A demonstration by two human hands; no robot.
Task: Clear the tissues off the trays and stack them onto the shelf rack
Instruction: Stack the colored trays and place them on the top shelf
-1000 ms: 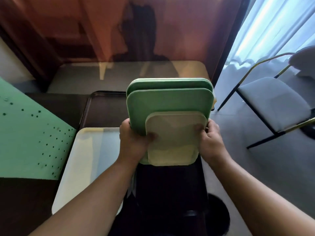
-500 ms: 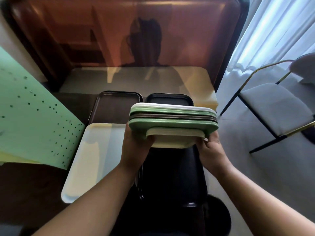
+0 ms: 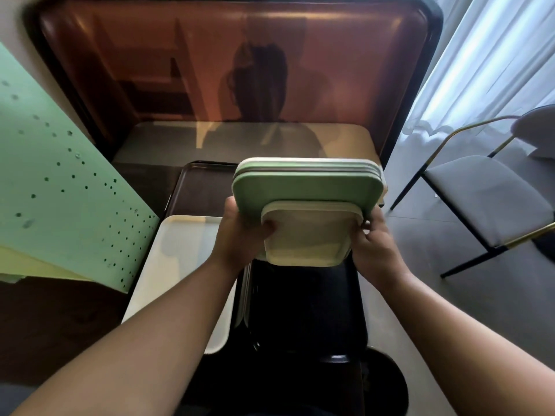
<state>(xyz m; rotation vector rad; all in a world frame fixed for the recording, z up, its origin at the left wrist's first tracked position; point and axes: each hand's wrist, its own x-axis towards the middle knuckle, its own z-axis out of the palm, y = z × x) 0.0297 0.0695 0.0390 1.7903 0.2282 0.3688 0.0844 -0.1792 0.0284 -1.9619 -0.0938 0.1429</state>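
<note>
**A:** Here we are, both hands on the load. The left hand (image 3: 240, 232) grips the left edge of the stack of trays (image 3: 306, 190), thumb curled over the small cream tray (image 3: 306, 235) nearest us; the right hand (image 3: 372, 238) clamps the right edge, fingers wrapped behind. The stack is in the air, tipped up towards the camera, above the black tray (image 3: 303, 307) on the worktop.

**B:** Where's the danger?

**A:** That tilt, I'd say. The trays differ in size: green tray (image 3: 306, 184) in the middle, paler ones behind, the little cream one in front. Held only by the edges, a smooth tray could slide out and drop onto the black one or the floor. The cream tray looks the likeliest to slip, pinned by little more than a thumb.

**B:** Anything else in the way?

**A:** The white tray (image 3: 180, 265) and the brown tray (image 3: 201, 187) lie just to the left, so a low swing could clip them. The chair (image 3: 486, 193) stands well apart on the right.

**B:** Tissues? Any labels?

**A:** No tissues visible on these trays. No brand, no writing I can read. The green panel (image 3: 60, 187) on the left carries only dark dots.
</note>
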